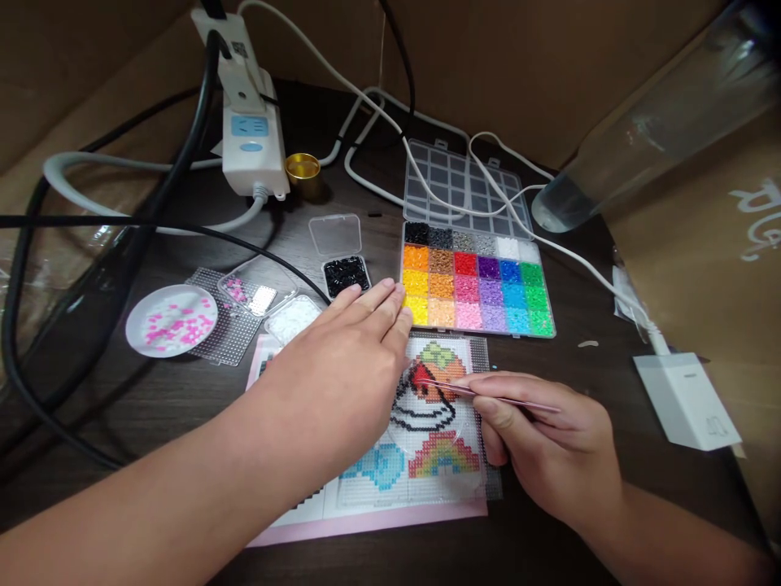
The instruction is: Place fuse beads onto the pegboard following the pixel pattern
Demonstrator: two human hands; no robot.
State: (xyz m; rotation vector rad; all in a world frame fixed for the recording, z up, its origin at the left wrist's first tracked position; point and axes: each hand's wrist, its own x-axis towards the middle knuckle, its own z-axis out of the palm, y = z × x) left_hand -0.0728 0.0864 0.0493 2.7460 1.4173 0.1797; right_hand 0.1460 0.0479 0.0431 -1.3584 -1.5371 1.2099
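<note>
My right hand [537, 431] pinches a pair of pink tweezers [506, 399], their tips over red beads [421, 376] on a clear pegboard [491, 456]. Black beads [427, 425] outline a shape around the red ones. Under the board lies a pattern sheet [372, 521] with a pink edge, showing an orange fruit, a rainbow [444, 457] and a blue figure. Stretched out flat, my left hand [359, 358] reaches across the sheet's upper left, fingertips at the left edge of the sorted bead box [479, 281]. It hides part of the sheet and board.
Left of the hands are a white dish [172, 321] of pink and white beads, a small pegboard [237, 338], a white-bead box [293, 317] and a black-bead box [345, 275]. Behind stand a power strip [253, 130] and gold cup [303, 175]. A charger [687, 399] lies right; cables cross the desk.
</note>
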